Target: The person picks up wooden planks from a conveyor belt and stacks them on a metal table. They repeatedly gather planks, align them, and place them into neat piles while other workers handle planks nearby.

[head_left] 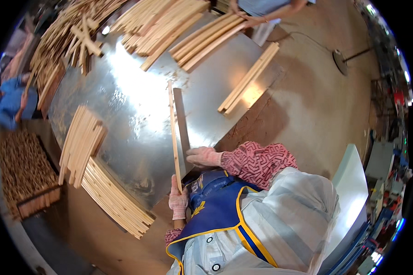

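Note:
My left hand [178,201], in a pink knitted glove, is closed around the near end of a thin pale wooden strip [173,133]. The strip stretches away from me over the shiny metal tabletop [128,133]. Beside it on the right runs a dark, narrow band, which looks like its shadow or reflection. My right hand [204,156], gloved alike, is at the near edge of the tabletop by that band. Its fingers stretch toward the strip, slightly blurred, with a gap between them and the wood; I see nothing held in it.
Two stacks of strips [117,197] lie at the left. A pair of strips [248,78] rests near the right edge. Bundles [163,23] and a loose heap [73,32] cover the far side. A co-worker [264,9] handles strips there; another person [16,101] is at far left.

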Action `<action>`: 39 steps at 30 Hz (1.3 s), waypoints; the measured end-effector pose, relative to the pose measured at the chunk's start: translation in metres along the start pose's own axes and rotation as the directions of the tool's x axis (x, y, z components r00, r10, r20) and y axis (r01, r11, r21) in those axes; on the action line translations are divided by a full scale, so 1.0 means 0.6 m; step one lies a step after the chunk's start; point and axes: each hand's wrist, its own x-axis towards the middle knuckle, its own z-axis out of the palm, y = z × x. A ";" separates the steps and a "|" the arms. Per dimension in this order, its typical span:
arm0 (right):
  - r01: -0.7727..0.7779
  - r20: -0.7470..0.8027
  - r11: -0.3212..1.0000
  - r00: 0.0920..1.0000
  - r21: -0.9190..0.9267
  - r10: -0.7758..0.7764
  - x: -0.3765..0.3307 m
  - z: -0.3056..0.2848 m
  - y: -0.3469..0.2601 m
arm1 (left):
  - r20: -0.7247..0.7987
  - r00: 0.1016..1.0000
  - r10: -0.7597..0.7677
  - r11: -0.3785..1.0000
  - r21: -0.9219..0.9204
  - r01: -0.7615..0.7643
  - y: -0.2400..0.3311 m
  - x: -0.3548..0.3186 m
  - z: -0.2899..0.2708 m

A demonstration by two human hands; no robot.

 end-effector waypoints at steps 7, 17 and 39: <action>0.266 -0.255 0.964 0.932 -0.009 -0.260 0.070 -0.054 0.271 | 0.100 0.992 0.074 0.871 0.479 -0.113 0.060 0.179 -0.007; 0.288 -0.557 0.821 0.829 0.493 0.044 0.089 -0.075 0.376 | 0.349 0.907 0.236 0.466 0.778 -0.421 0.271 0.543 0.046; -0.105 -0.382 0.704 0.779 0.703 0.498 0.042 -0.093 0.270 | 0.195 0.879 0.435 0.837 0.273 -0.474 0.139 0.492 0.059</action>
